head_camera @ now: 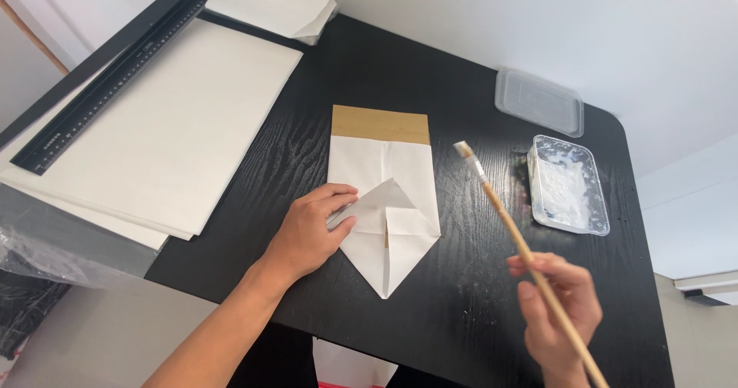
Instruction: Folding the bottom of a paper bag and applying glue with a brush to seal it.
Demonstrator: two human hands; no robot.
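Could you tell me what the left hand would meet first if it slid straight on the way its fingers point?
The left hand points right, along the folded white paper bag; it would likely meet the raised flap at its fingertips first.

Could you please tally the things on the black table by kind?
Folded paper bag, under the left hand: 1
Brush, in the right hand: 1
Clear tub: 1
Clear lid: 1
Black ruler: 1
White paper stacks: 2
Total: 7

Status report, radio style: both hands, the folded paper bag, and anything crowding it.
Left hand pressing a flap of the folded white paper bag. Right hand gripping wooden brush, bristles up. Open paste tub right of the bag, apart.
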